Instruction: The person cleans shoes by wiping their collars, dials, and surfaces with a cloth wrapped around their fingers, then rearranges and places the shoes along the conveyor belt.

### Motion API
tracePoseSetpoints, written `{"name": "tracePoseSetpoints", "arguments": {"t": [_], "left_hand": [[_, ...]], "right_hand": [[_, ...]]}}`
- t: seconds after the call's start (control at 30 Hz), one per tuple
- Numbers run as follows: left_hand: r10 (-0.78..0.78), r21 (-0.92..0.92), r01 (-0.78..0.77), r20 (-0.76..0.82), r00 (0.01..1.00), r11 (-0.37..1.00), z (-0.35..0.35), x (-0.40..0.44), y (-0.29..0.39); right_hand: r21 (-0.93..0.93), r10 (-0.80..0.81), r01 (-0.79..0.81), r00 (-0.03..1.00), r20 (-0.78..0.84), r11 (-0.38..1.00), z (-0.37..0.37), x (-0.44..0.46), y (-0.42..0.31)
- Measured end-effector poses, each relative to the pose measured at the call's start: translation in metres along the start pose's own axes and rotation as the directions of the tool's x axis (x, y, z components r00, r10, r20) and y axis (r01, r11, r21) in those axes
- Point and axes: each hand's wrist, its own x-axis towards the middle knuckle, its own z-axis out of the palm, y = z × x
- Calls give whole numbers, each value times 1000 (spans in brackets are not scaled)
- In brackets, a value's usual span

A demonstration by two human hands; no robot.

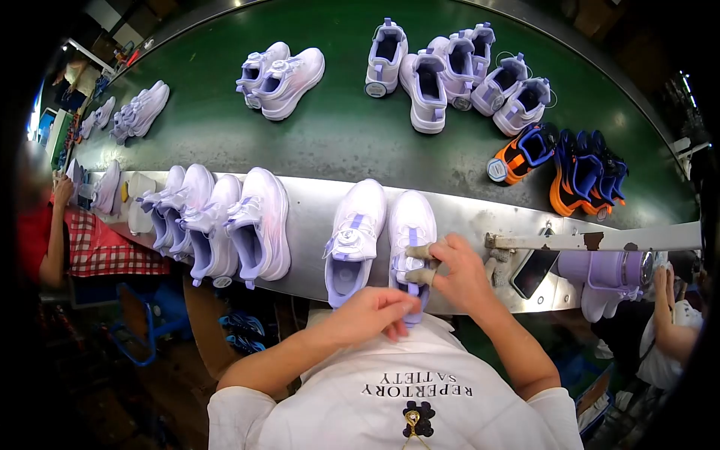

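A pair of pale lavender sneakers stands before me on the metal ledge, toes pointing away. The left sneaker point(354, 232) has a round dial on its tongue, and no hand touches it at the upper. My right hand point(459, 274), with tan covers on two fingertips, reaches onto the right sneaker point(412, 217) from the side; its bent fingers grip at the tongue and strap. Close to that sneaker's heel is my left hand point(375, 311), its fingers curled together. Whatever it may hold is hidden.
More lavender sneakers point(259, 225) line the ledge to the left. Others point(289, 82) stand on the green conveyor belt point(337, 142), with orange-black shoes point(574, 176) at right. A white metal bar point(600, 238), a phone point(534, 271) and a lavender tumbler point(611, 268) are right. Co-workers sit at both sides.
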Motion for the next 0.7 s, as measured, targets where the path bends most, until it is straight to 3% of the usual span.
{"name": "tracePoseSetpoints", "arguments": {"t": [0.1, 0.13, 0.2, 0.3, 0.43, 0.53, 0.57, 0.67, 0.7], "left_hand": [[263, 530, -240, 33, 964, 813, -11, -37, 37], [372, 488, -296, -64, 926, 821, -17, -42, 41], [378, 294, -298, -270, 886, 908, -35, -40, 51], [794, 821, -348, -194, 576, 452, -56, -17, 57], [699, 823, -334, -103, 707, 460, -69, 2, 43], [633, 638, -413, -154, 759, 650, -79, 0, 43], [586, 643, -352, -190, 788, 681, -79, -3, 45], [523, 640, -382, -37, 851, 667, -85, 4, 47], [432, 602, -370, 46, 901, 707, -83, 0, 53]], "right_hand": [[-43, -122, 118, 988, -100, 992, 6, -1, 1], [-48, -101, 97, 990, -99, 994, 5, -4, -1], [-56, -64, 58, 992, -105, 997, 2, -8, -5], [205, 39, -72, 986, 161, 976, -22, 6, 0], [87, 50, -57, 996, 78, 995, -29, 45, -5], [176, -78, 62, 993, 84, 982, -2, 79, 0], [161, -113, 94, 987, 116, 983, 7, 90, -4], [23, -213, 213, 977, 7, 977, 54, 122, 3], [9, -178, 178, 979, 98, 984, 64, 130, 3]]}}
